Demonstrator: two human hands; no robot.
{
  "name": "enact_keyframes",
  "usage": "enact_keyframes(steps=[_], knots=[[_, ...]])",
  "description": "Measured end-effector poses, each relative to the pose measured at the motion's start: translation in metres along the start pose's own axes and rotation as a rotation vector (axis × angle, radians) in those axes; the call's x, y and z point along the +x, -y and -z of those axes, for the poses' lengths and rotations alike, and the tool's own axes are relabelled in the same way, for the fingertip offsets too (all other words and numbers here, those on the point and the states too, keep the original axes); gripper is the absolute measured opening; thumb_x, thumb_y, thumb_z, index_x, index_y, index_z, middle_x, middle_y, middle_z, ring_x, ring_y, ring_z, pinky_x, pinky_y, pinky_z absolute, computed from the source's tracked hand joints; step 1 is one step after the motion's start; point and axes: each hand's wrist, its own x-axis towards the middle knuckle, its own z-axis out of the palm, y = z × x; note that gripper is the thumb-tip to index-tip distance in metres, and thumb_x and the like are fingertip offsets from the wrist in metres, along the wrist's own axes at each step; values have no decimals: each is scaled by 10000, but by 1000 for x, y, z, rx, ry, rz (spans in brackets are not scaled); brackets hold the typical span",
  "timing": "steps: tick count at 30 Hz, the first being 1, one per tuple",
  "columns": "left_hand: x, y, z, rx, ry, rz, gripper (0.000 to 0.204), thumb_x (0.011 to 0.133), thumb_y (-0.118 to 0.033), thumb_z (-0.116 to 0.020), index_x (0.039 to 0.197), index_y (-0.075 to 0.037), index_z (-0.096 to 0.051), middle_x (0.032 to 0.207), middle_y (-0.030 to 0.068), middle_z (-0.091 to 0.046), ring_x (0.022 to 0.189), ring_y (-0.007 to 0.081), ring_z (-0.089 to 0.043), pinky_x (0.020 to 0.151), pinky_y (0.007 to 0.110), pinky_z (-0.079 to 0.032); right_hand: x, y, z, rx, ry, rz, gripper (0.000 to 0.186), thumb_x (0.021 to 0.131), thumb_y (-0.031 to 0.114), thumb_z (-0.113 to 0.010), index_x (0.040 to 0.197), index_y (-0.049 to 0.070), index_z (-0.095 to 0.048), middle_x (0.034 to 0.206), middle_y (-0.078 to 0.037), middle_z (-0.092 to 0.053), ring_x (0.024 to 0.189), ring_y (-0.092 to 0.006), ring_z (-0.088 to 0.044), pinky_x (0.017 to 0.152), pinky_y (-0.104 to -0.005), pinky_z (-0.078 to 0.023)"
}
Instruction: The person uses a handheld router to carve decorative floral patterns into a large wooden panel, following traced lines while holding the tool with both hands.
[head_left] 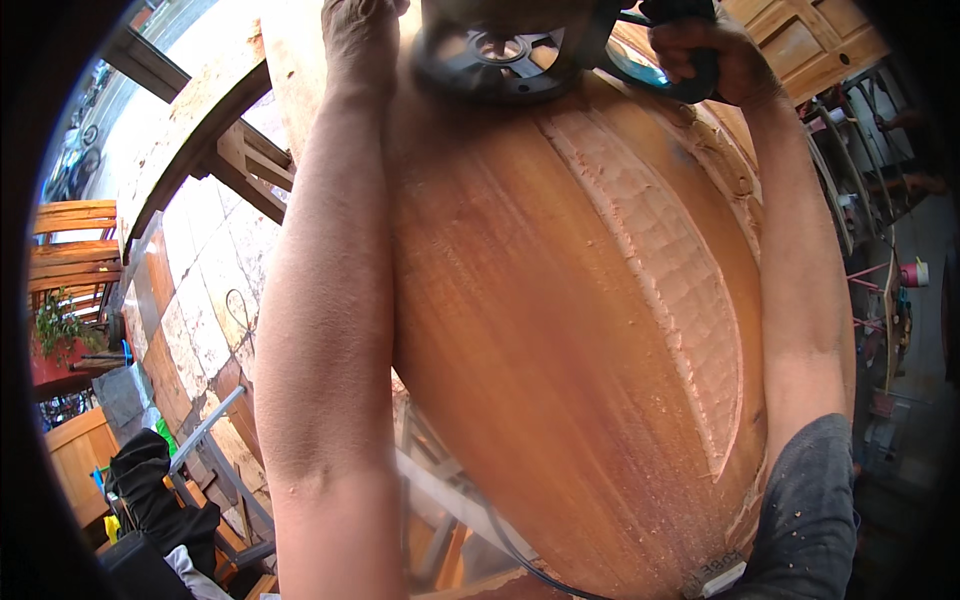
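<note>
A large brown wooden panel (520, 350) lies under my arms. A pale curved recess (670, 260) with a rippled, rough floor is cut along its right half. At the far end stands a dark power tool (497, 85) with a round, open-spoked base, seemingly a router; its top is cut off by the picture's edge. My right hand (715, 60) is closed around the tool's dark handle at the right. My left hand (358, 35) is at the top edge, left of the tool, over the panel's far left; its fingers are mostly out of the picture.
Wood dust and crumbs lie along the recess. A dark cord (530, 565) runs below the panel's near end. Left are a curved wooden frame (190, 130), a tiled floor (190, 290) and a black cloth (160, 490). A panelled wooden door (810, 45) is at the far right.
</note>
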Motion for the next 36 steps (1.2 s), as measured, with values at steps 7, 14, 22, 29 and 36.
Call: enact_keyframes(steps=[7, 14, 22, 29, 36], knots=[[8, 20, 4, -28, -32, -27, 486, 1074, -493, -474, 1290, -92, -643, 1138, 21, -677, 978, 131, -624, 835, 316, -491, 1, 16, -15, -181, 20, 4, 537, 797, 51, -782, 1308, 22, -621, 943, -59, -655, 719, -135, -633, 613, -271, -529], [7, 15, 3, 32, -2, -12, 511, 1070, -509, -479, 1329, -94, -627, 1132, 28, -683, 990, 123, -627, 839, 332, -494, -7, 31, -25, -294, 54, 80, 620, 844, 67, -810, 1420, 53, -580, 1389, -44, -617, 1266, -150, -562, 1092, -329, -440], [2, 11, 0, -27, 1, -56, 406, 1077, -423, -472, 1192, -96, -684, 1014, 42, -697, 862, 138, -635, 849, 317, -501, -23, 46, -31, -285, 41, 39, 661, 901, 134, -810, 1479, 23, -510, 1438, -74, -588, 1322, -160, -539, 1144, -334, -427], [-1, -2, 0, -52, -177, 56, 461, 1063, -427, -373, 1352, -145, -594, 1161, 97, -636, 1026, 201, -591, 940, 344, -438, -37, 31, -15, -536, -152, 47, 549, 891, 247, -839, 1343, 60, -588, 1211, -94, -717, 1119, -141, -656, 997, -296, -522], [-55, -15, 21, 182, -67, 97, 589, 1058, -344, -387, 1572, -66, -308, 1513, 254, -422, 1437, 347, -392, 1205, 422, -282, -36, 26, -12, -554, -105, 45, 609, 895, 144, -805, 1429, 41, -531, 1322, -66, -663, 1251, -153, -595, 1118, -315, -442]])
